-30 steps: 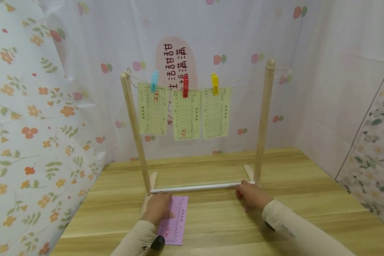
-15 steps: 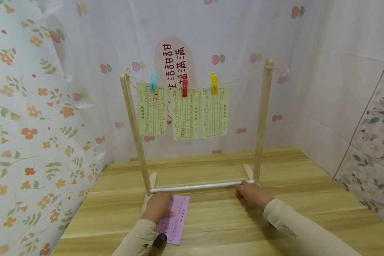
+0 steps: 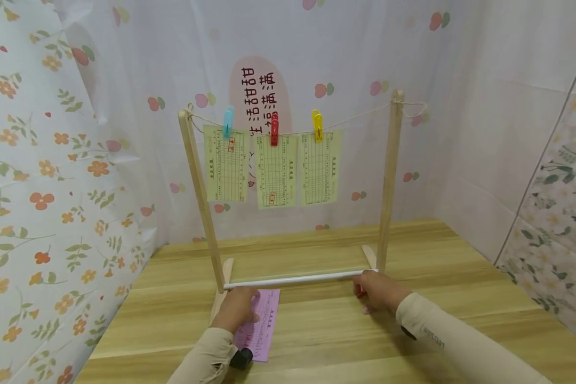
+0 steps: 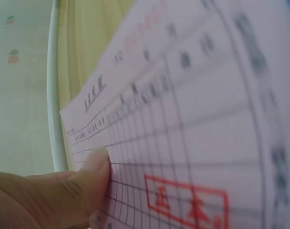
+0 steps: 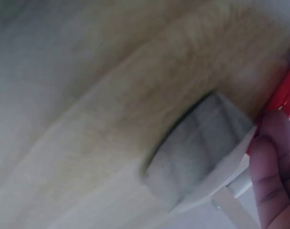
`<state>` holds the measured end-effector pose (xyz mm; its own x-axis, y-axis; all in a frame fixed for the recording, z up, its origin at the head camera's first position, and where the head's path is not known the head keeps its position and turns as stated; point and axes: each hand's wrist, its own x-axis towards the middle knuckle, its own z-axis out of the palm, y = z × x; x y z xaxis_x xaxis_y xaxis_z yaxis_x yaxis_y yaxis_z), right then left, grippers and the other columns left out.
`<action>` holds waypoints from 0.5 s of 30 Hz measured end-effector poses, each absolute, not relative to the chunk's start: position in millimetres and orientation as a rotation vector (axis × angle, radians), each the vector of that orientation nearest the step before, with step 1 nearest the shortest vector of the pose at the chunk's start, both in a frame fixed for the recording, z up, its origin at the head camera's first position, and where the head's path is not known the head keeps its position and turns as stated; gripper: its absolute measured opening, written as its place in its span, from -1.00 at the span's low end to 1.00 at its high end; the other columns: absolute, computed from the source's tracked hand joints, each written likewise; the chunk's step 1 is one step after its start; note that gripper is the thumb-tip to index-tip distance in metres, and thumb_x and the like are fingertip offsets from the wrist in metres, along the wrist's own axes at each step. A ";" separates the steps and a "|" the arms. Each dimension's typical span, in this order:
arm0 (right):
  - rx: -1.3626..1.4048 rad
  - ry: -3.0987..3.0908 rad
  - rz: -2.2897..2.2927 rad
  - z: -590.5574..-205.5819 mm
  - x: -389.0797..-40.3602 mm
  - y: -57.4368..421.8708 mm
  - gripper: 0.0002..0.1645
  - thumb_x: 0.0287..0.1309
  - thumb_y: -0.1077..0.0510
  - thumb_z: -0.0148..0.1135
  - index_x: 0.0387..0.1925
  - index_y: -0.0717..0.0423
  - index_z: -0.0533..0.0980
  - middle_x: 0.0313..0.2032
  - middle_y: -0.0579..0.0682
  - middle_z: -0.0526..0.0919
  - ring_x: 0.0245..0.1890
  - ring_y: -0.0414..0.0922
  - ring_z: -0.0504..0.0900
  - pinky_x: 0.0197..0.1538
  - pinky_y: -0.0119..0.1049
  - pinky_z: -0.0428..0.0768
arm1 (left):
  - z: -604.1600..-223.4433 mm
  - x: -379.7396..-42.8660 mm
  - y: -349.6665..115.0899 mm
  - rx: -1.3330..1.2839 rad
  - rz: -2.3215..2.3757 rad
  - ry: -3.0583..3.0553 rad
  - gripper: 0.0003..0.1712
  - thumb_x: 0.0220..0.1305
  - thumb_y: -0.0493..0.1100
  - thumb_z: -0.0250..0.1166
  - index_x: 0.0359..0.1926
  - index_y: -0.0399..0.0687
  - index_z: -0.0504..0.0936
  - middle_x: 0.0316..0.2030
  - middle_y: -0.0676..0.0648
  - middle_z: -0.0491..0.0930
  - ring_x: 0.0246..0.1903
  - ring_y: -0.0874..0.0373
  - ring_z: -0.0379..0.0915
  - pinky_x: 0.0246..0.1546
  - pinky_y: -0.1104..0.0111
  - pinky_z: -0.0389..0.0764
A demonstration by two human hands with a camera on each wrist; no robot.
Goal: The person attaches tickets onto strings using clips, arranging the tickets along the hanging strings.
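My left hand (image 3: 237, 309) pinches a pink printed form (image 3: 266, 320) at the front left of the stand. In the left wrist view the thumb lies on the lined face of the form (image 4: 197, 124), near a red boxed stamp. My right hand (image 3: 379, 292) is low by the stand's right post, near the end of the white bar. In the right wrist view its fingers hold a red clothespin (image 5: 284, 95), partly cut off by the frame edge; only a speck of it shows in the head view.
A wooden stand with left post (image 3: 200, 202) and right post (image 3: 390, 186) carries a string (image 3: 357, 118). Light blue (image 3: 228, 122), red (image 3: 274, 130) and yellow (image 3: 318, 126) clothespins hold three pale green forms (image 3: 276, 176) on it. A white bar (image 3: 297, 279) joins the posts low down.
Both hands stay almost in place with their holds unchanged. The pink form shifts slightly up and left in the head view, and the whole scene drifts slightly left.
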<state>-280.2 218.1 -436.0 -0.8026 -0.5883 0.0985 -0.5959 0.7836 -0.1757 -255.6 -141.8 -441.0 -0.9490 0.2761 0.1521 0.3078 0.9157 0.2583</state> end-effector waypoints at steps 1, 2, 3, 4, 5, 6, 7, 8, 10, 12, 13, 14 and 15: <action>0.979 -2.938 0.331 -437.1 -282.0 219.0 -0.49 -0.57 0.09 0.57 -0.47 0.02 0.45 -0.52 -0.15 0.44 -0.49 -0.21 0.40 -0.42 -0.27 0.44 | -441.5 -255.8 -142.1 -0.457 -0.447 -2.966 -0.44 -0.45 -0.21 0.58 -0.24 -0.12 0.63 -0.35 -0.14 0.60 -0.32 -0.04 0.50 -0.30 0.15 0.51; 0.983 -2.946 0.349 -438.2 -283.5 220.0 -0.50 -0.57 0.07 0.57 -0.48 0.02 0.45 -0.53 -0.16 0.43 -0.50 -0.22 0.39 -0.43 -0.29 0.43 | -442.0 -256.1 -142.5 -0.462 -0.460 -2.969 -0.44 -0.45 -0.22 0.58 -0.24 -0.12 0.63 -0.35 -0.14 0.59 -0.31 -0.05 0.50 -0.29 0.14 0.51; 0.990 -2.950 0.362 -439.5 -285.0 221.1 -0.50 -0.56 0.05 0.57 -0.47 0.01 0.46 -0.53 -0.17 0.43 -0.51 -0.23 0.37 -0.43 -0.30 0.42 | -442.4 -256.6 -142.5 -0.457 -0.480 -2.978 -0.45 -0.44 -0.24 0.57 -0.24 -0.12 0.63 -0.35 -0.14 0.59 -0.30 -0.05 0.50 -0.28 0.14 0.50; 0.996 -2.953 0.375 -440.4 -286.2 222.3 -0.50 -0.55 0.03 0.56 -0.48 0.01 0.46 -0.54 -0.17 0.43 -0.52 -0.24 0.36 -0.44 -0.31 0.41 | -442.7 -256.9 -142.8 -0.462 -0.497 -2.983 -0.46 -0.43 -0.25 0.57 -0.25 -0.12 0.63 -0.36 -0.13 0.59 -0.31 -0.04 0.50 -0.28 0.15 0.50; 0.999 -2.958 0.382 -441.4 -287.3 223.5 -0.50 -0.55 0.01 0.55 -0.47 0.00 0.46 -0.54 -0.18 0.42 -0.52 -0.25 0.35 -0.44 -0.32 0.41 | -442.8 -257.2 -142.9 -0.467 -0.510 -2.988 -0.47 -0.42 -0.26 0.56 -0.25 -0.12 0.62 -0.36 -0.12 0.59 -0.31 -0.04 0.50 -0.28 0.15 0.50; 1.002 -2.959 0.391 -442.0 -288.1 224.5 -0.51 -0.54 0.00 0.55 -0.48 0.00 0.46 -0.54 -0.19 0.42 -0.52 -0.26 0.35 -0.45 -0.33 0.40 | -442.6 -257.5 -143.1 -0.475 -0.529 -2.988 -0.48 -0.41 -0.28 0.55 -0.26 -0.12 0.62 -0.37 -0.10 0.59 -0.31 -0.03 0.50 -0.28 0.15 0.50; 1.010 -2.956 0.403 -442.0 -288.5 225.4 -0.51 -0.55 0.00 0.55 -0.48 0.00 0.46 -0.55 -0.19 0.42 -0.53 -0.26 0.34 -0.45 -0.34 0.40 | -442.5 -257.8 -143.5 -0.479 -0.550 -2.988 -0.50 -0.41 -0.30 0.55 -0.27 -0.13 0.62 -0.39 -0.09 0.59 -0.32 -0.02 0.50 -0.28 0.16 0.50; 1.020 -2.950 0.418 -442.0 -288.6 226.3 -0.51 -0.54 0.00 0.55 -0.48 -0.01 0.46 -0.55 -0.19 0.42 -0.54 -0.27 0.34 -0.46 -0.35 0.39 | -442.8 -258.5 -143.9 -0.484 -0.562 -2.988 -0.51 -0.41 -0.31 0.54 -0.28 -0.13 0.62 -0.40 -0.08 0.59 -0.33 -0.01 0.50 -0.28 0.17 0.50; 1.050 -2.930 0.438 -441.1 -288.8 227.4 -0.53 -0.53 0.02 0.55 -0.49 0.00 0.46 -0.57 -0.19 0.42 -0.55 -0.28 0.33 -0.48 -0.36 0.38 | -442.6 -259.1 -144.9 -0.497 -0.592 -2.986 -0.53 -0.39 -0.34 0.53 -0.30 -0.13 0.61 -0.42 -0.07 0.60 -0.33 0.00 0.52 -0.27 0.18 0.50; 1.080 -2.909 0.452 -439.3 -288.8 227.9 -0.55 -0.51 0.06 0.55 -0.50 0.01 0.46 -0.59 -0.19 0.43 -0.57 -0.29 0.34 -0.49 -0.37 0.38 | -442.6 -260.2 -145.9 -0.508 -0.615 -2.979 -0.55 -0.40 -0.38 0.50 -0.31 -0.13 0.61 -0.42 -0.07 0.61 -0.34 0.00 0.52 -0.25 0.18 0.50; 1.091 -2.902 0.454 -438.1 -288.5 227.8 -0.56 -0.49 0.09 0.55 -0.50 0.02 0.46 -0.59 -0.19 0.43 -0.57 -0.30 0.34 -0.50 -0.38 0.38 | -442.8 -260.6 -146.3 -0.513 -0.620 -2.976 -0.55 -0.40 -0.40 0.50 -0.32 -0.12 0.62 -0.42 -0.08 0.61 -0.33 0.00 0.52 -0.24 0.18 0.50; 1.099 -2.896 0.455 -437.2 -288.5 227.6 -0.58 -0.47 0.11 0.54 -0.50 0.03 0.47 -0.59 -0.19 0.43 -0.57 -0.30 0.34 -0.50 -0.38 0.38 | -442.6 -261.0 -146.6 -0.518 -0.626 -2.972 -0.55 -0.40 -0.41 0.49 -0.33 -0.12 0.62 -0.42 -0.08 0.61 -0.32 0.00 0.52 -0.23 0.18 0.50; 1.100 -2.896 0.453 -436.2 -288.7 227.2 -0.60 -0.45 0.14 0.54 -0.50 0.04 0.48 -0.59 -0.19 0.43 -0.57 -0.31 0.34 -0.50 -0.38 0.38 | -442.2 -261.0 -146.7 -0.523 -0.634 -2.965 -0.55 -0.41 -0.42 0.48 -0.33 -0.13 0.62 -0.41 -0.09 0.61 -0.32 -0.01 0.52 -0.23 0.18 0.50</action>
